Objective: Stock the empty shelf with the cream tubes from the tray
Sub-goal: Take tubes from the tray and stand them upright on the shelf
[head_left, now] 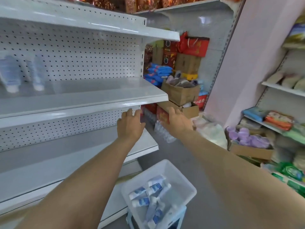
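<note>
The person's two bare arms reached out in front of a white shelf (92, 96). The left hand (130, 124) was up by the front edge of this shelf, near its right end. Its fingers (129, 112) were a little spread, with the tips at the lip of the shelf. They held nothing. The right hand (177, 123) hung in the air just right of the shelf end. Its fingers (165, 115) pointed away and looked loose. I saw nothing in them, but they were partly hidden behind the hand.

Two cream tubes stood far to the left on the shelf. One was fat (10, 75) and one was thin (38, 73). Both stood cap down and leaned on the back wall with the little holes. I think that kept them from falling over and left the labels facing out. Both were blurry.

The rest of the tubes (148, 190) lay in one white tray (181, 175) low down, near the person, just right of the bottom shelf. The tray sat on something blue above the gray floor (211, 212), maybe so the tubes were easy to reach. The tubes lay in a messy pile, crossing each other. I counted about six or seven, but I could not be sure.

So there were two hands, both with nothing in them, two tubes on the shelf and one tray. Most of the shelf was bare, so I think the job was only just begun. The next tube would have to come from the tray.
</note>
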### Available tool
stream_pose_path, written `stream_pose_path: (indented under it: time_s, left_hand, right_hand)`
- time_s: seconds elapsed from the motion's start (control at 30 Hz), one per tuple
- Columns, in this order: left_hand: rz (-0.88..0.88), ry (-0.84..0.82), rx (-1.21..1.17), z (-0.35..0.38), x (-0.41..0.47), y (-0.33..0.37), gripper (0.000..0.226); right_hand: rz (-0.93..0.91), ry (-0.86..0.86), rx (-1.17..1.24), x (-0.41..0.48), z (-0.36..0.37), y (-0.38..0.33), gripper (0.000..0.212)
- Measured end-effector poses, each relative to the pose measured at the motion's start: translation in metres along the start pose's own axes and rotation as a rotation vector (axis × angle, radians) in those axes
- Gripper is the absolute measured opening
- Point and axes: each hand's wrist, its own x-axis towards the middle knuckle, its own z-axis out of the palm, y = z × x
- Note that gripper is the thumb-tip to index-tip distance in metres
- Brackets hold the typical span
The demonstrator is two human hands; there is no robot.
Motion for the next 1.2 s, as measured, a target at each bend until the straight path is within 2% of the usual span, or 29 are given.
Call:
stream_pose_path:
  time_s: [0.23, 0.4, 0.67, 0.83, 0.93, 1.2]
  left_hand:
    - [-0.083, -0.166, -0.011, 0.137, 0.019, 0.05, 0.055]
    - [-0.162, -0.32, -0.016, 0.233, 0.005, 0.052, 0.052]
    - [-0.311, -0.662, 0.004, 0.365, -0.043, 0.008, 0.054]
    - [-0.424, -0.852, -0.075, 0.438, -0.1, -0.021, 0.053]
    - [-0.493, -0.948, -0.147, 0.473, -0.133, -0.035, 0.052]
    - [-0.539, -0.932, -0.306, 0.539, -0.157, -0.043, 0.042]
  right_hand:
    - [0.059, -0.198, 0.023, 0.051, 0.085, 0.111, 0.066]
    - [0.14, -0.401, 0.06, 0.065, 0.166, 0.168, 0.062]
    - [0.248, -0.747, 0.18, 0.031, 0.316, 0.212, 0.064]
    - [0.379, -1.039, 0.3, -0.016, 0.402, 0.227, 0.06]
    - [0.405, -1.13, 0.319, -0.037, 0.442, 0.232, 0.056]
    - [0.361, -1.242, 0.358, -0.055, 0.511, 0.234, 0.053]
